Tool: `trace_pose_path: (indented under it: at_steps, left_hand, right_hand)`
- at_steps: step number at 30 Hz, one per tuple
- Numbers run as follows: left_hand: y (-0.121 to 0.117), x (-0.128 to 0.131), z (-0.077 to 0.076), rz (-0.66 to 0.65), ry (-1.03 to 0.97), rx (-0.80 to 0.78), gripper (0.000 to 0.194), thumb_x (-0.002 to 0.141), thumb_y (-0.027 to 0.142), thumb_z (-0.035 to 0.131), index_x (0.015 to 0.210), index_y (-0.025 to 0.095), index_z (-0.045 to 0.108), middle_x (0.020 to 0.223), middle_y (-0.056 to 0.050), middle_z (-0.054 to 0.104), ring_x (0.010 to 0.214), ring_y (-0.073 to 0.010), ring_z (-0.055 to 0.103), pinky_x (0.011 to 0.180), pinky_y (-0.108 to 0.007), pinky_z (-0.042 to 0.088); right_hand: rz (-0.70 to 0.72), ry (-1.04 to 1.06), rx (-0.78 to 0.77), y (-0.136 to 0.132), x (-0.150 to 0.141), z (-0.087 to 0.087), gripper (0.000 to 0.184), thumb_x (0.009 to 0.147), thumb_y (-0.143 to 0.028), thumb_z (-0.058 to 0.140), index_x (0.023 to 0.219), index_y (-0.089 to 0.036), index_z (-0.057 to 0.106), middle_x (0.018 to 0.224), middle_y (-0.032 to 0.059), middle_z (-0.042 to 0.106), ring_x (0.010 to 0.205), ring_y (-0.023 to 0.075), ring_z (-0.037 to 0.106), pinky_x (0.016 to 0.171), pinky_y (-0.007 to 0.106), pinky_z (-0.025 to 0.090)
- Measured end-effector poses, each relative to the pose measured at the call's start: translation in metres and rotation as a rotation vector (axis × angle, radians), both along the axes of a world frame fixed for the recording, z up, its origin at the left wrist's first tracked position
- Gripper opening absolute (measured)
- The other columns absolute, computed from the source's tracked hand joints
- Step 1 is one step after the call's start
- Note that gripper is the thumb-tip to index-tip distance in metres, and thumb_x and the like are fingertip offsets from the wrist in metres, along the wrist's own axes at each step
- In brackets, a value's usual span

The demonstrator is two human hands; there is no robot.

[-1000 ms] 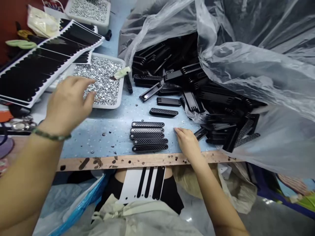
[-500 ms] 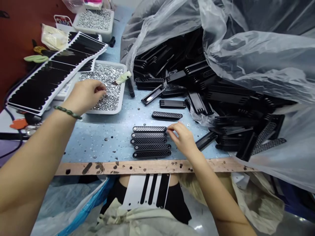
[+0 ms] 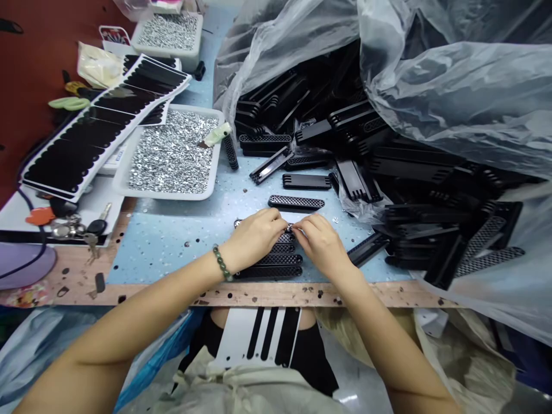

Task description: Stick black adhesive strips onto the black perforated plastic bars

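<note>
My left hand [image 3: 255, 240], with a green bead bracelet at its wrist, reaches over a stack of black perforated strips [image 3: 280, 271] laid side by side. Its thumb and forefinger are pinched at the right end of the top strip [image 3: 237, 222], where a tiny silver metal part [image 3: 288, 228] shows. From the other side my right hand [image 3: 319, 241] meets it, thumb and forefinger closed at the same end; whether they grip the strip or a small part is hidden. Just above lies another perforated strip [image 3: 296, 202], apart from both hands.
A white tray [image 3: 168, 196] of small silver metal parts stands at left, a second tray [image 3: 190, 57] behind. Black sticker sheets [image 3: 103, 126] and keys [image 3: 92, 238] lie farther left. Plastic bags [image 3: 457, 98] hold many black parts [image 3: 401, 167] at right. A wooden edge [image 3: 267, 294] runs along the front.
My left hand has moved from the tray of metal parts rightwards and down to the stack's top strip. My right hand stays at that strip's right end.
</note>
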State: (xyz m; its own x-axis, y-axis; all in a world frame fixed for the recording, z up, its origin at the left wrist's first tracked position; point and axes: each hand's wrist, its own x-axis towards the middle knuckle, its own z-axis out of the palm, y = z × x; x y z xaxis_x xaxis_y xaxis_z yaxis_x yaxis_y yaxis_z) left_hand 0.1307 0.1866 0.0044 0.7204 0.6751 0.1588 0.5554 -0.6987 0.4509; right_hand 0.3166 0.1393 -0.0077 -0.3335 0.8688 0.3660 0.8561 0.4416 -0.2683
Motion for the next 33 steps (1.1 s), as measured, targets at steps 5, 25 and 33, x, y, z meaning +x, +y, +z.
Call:
trace_pose_path:
  at_steps: [5,25,33]
  left_hand:
    - [-0.003,-0.006,0.0,0.007,-0.072,-0.056,0.019,0.091,0.018,0.047,0.095,0.014,0.065,0.094,-0.007,0.058,0.089,-0.0165,0.057,0.081,-0.032,0.052]
    - [-0.001,-0.004,0.003,0.035,-0.113,-0.084,0.018,0.091,0.015,0.045,0.085,0.013,0.062,0.09,-0.006,0.059,0.088,-0.0166,0.056,0.081,-0.032,0.051]
    - [0.002,-0.003,-0.001,0.07,-0.142,-0.107,0.014,0.093,0.017,0.043,0.094,0.015,0.057,0.089,-0.004,0.062,0.086,-0.0165,0.058,0.08,-0.033,0.05]
  right_hand:
    - [0.051,-0.218,0.085,-0.002,-0.004,0.009,0.022,0.093,-0.013,0.044,0.087,-0.014,0.064,0.082,0.0082,0.062,0.077,0.0197,0.051,0.093,0.043,0.043]
    - [0.09,-0.243,0.021,0.005,-0.007,0.018,0.026,0.092,-0.011,0.043,0.075,-0.014,0.063,0.073,0.0068,0.056,0.07,0.0185,0.048,0.085,0.039,0.046]
    - [0.22,-0.241,0.001,-0.001,0.01,0.021,0.025,0.093,-0.01,0.042,0.103,-0.01,0.065,0.089,0.01,0.064,0.08,0.0194,0.055,0.086,0.041,0.049]
